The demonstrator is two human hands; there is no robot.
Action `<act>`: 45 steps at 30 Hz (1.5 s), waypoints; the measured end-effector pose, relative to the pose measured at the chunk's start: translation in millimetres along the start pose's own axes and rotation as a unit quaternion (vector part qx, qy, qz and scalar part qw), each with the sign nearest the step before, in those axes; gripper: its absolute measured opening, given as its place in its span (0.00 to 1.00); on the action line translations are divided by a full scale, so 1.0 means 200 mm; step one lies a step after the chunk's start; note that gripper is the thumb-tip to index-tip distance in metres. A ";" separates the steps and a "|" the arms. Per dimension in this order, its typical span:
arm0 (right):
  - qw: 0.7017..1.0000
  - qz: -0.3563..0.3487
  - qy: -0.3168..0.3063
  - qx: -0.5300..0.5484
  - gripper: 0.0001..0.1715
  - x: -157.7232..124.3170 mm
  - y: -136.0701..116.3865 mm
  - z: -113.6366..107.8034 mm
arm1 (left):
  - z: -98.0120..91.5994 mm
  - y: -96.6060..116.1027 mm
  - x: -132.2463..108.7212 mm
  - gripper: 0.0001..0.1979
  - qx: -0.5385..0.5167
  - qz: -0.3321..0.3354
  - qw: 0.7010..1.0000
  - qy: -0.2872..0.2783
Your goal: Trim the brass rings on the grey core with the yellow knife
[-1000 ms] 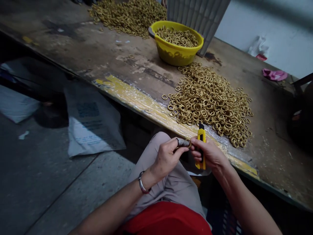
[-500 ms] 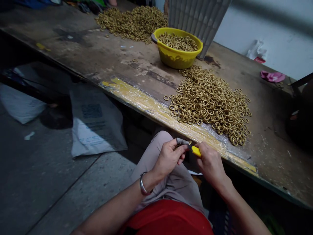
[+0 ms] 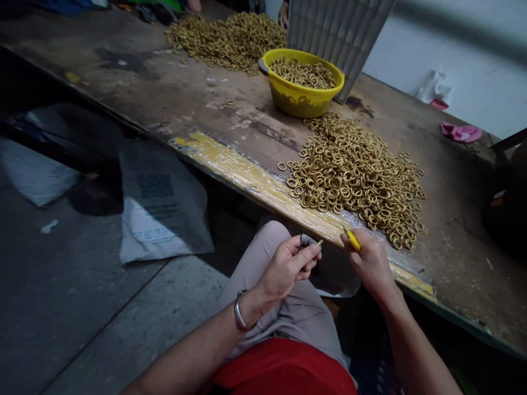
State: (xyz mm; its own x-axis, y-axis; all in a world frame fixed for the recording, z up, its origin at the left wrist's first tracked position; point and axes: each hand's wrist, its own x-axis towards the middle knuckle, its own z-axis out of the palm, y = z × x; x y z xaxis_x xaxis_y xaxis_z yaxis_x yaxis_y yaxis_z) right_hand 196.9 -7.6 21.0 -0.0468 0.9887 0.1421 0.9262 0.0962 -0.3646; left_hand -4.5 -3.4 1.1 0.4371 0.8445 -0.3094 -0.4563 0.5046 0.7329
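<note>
My left hand (image 3: 290, 264) is pinched over my lap, holding a small gold ring (image 3: 320, 243) between thumb and forefinger. A grey wrapping (image 3: 306, 240) covers that forefinger. To the right, my right hand (image 3: 368, 258) is closed round a yellow-handled knife (image 3: 353, 240), its thin tip pointing up and left towards the table edge. The two hands are apart. Just beyond them on the table lies a large heap of gold rings (image 3: 354, 173), with one loose ring (image 3: 282, 166) at its left side.
A yellow basin (image 3: 304, 104) full of rings stands behind the heap, against a grey plastic crate (image 3: 337, 38). Another ring pile (image 3: 230, 41) lies farther back, near a person's hand (image 3: 284, 13). A white sack (image 3: 164, 214) rests on the floor beside the wooden table (image 3: 173, 104).
My right hand has drawn the knife away from the left hand, up and to the right. The left hand has stayed nearly in place, and its ring now shows clearly.
</note>
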 end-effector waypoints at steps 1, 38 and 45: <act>1.000 -0.012 0.000 0.029 0.12 -0.01 -0.03 0.00 | 0.00 0.00 0.01 0.18 -0.014 -0.005 1.000 0.003; 0.993 -0.112 0.029 -0.003 0.13 0.47 -0.25 0.14 | -0.25 0.10 -0.04 0.20 -0.079 -0.059 0.995 0.013; 0.976 -0.181 -0.066 0.099 0.09 0.22 -0.35 0.07 | -0.27 0.13 -0.08 0.19 0.019 0.022 0.999 0.039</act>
State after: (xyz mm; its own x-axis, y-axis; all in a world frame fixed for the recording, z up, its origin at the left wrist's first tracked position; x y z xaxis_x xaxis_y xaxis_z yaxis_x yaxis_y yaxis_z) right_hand 124.1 30.3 40.7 -0.4171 0.8909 0.1799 0.7508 0.4493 -0.4843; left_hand -64.9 4.9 -6.9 0.3553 0.8778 -0.3213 -0.4433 0.4609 0.7688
